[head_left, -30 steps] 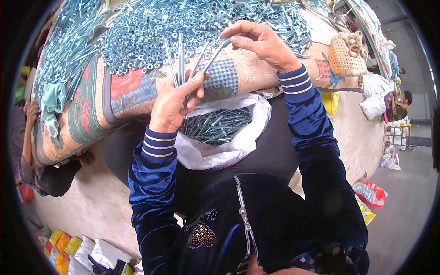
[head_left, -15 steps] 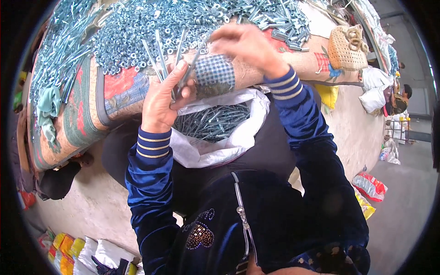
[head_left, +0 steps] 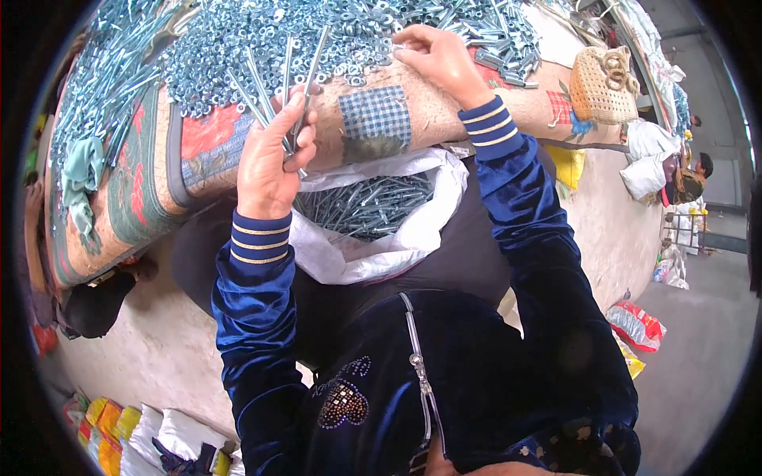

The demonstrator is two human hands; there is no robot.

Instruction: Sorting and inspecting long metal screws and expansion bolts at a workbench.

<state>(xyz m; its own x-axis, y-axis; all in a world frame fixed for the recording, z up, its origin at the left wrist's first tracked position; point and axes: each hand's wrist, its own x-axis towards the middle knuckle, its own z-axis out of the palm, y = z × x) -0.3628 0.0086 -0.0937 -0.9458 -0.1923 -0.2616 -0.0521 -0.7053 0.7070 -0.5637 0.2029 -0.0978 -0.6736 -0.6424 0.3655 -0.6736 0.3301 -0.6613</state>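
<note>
My left hand (head_left: 268,170) is closed round several long metal bolts (head_left: 314,71), which fan upward from between thumb and fingers. Its position is over the padded table's near edge, just left of an open white sack (head_left: 444,218). In that sack lies a heap of dark metal bolts (head_left: 369,208). At the front edge of a large pile of nuts and washers (head_left: 262,59), my right hand (head_left: 444,63) has thumb and forefinger pinched together. What sits at those fingertips is too small to make out.
Long rods (head_left: 111,71) cover the table's left side, beside a green cloth (head_left: 82,178). Metal sleeves (head_left: 504,47) lie at the back right, near a woven bag (head_left: 595,83). Patchwork padding (head_left: 444,111) covers the edge. Another person (head_left: 95,305) is at the left.
My right hand has moved from near the left hand's bolts, a little right and up to the nut pile, and its fingers have pinched together. My left hand keeps its bolts, having shifted slightly left.
</note>
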